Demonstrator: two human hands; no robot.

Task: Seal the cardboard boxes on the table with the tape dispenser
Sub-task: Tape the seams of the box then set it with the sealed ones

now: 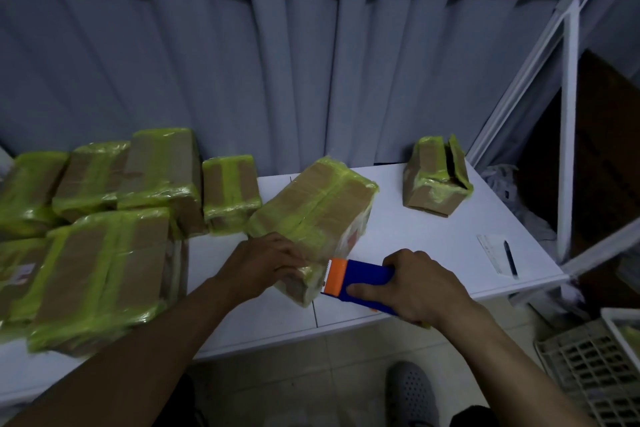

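A long cardboard box (322, 208) wrapped in yellow-green tape lies at an angle in the middle of the white table (433, 229). My left hand (273, 263) rests on its near end, fingers spread over the top and pressing down. My right hand (415, 284) grips a blue tape dispenser (363, 279) whose orange cutter head touches the box's near right corner.
Several taped boxes (104, 218) crowd the table's left side. A smaller box (436, 177) with an open flap stands at the back right. A paper slip (495, 253) with a pen (510, 258) lies near the right edge. A white shelf post (568, 135) rises beside it; a plastic crate (588, 367) sits low right.
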